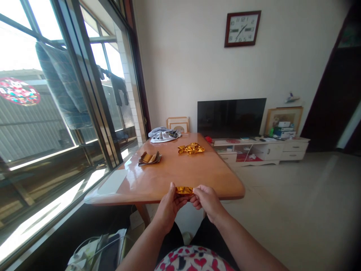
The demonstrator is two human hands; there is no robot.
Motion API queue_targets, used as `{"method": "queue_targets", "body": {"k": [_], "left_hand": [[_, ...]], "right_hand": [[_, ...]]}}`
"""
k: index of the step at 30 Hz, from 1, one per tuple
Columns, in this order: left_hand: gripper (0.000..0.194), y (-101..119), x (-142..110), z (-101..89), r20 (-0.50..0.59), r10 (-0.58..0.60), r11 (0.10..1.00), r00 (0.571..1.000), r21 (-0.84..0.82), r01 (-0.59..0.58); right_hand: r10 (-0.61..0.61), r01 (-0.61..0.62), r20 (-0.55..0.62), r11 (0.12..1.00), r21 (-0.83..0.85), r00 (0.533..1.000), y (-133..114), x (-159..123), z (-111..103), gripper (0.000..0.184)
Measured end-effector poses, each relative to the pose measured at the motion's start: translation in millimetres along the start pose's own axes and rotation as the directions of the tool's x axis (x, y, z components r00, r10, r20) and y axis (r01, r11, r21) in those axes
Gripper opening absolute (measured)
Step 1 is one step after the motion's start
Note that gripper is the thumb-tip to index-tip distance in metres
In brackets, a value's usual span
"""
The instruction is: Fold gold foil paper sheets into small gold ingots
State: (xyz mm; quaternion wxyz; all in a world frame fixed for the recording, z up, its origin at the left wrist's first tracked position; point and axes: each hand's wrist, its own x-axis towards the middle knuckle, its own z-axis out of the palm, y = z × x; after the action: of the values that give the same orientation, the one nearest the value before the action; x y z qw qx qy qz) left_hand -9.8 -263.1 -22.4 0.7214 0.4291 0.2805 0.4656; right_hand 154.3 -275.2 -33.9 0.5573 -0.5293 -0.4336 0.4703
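Note:
Between my two hands I hold a small piece of shiny gold foil paper [184, 190], level with the near edge of the wooden table. My left hand [170, 207] grips its left end, thumb pointing up along the side. The right end is pinched between thumb and fingers of my right hand [207, 199]. Farther up the table lies a heap of crumpled or folded gold foil pieces [192, 148]. Left of that heap sits a stack of curled gold-brown sheets [150, 158].
The wooden table [169, 173] reaches toward the wall, with folded cloth [163, 134] at its far end and a pale sheet [113, 181] at its left. A window [81, 75] runs along the left. Bags [96, 250] stand low on the left; a TV cabinet [273, 151] is beyond.

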Motion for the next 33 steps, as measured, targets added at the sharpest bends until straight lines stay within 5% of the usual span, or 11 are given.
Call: {"method": "queue_targets", "body": {"k": [6,25,33], "left_hand": [[0.045,-8,3,-5.2,-0.083,0.027,0.999,0.996,0.038,-0.024],[0.05,-11,7,2.4,-0.105,0.125,0.989,0.987,0.096,-0.115],[0.052,-10,7,0.3,-0.071,0.075,0.997,0.995,0.042,-0.072]], "right_hand": [[-0.067,0.066,-0.011,0.993,-0.099,0.998,2,-2,6,0.024],[-0.049,0.05,0.031,0.999,-0.011,0.998,2,-2,11,0.026],[-0.05,0.05,0.03,0.999,0.005,0.998,-1,-2,9,0.027]]}}
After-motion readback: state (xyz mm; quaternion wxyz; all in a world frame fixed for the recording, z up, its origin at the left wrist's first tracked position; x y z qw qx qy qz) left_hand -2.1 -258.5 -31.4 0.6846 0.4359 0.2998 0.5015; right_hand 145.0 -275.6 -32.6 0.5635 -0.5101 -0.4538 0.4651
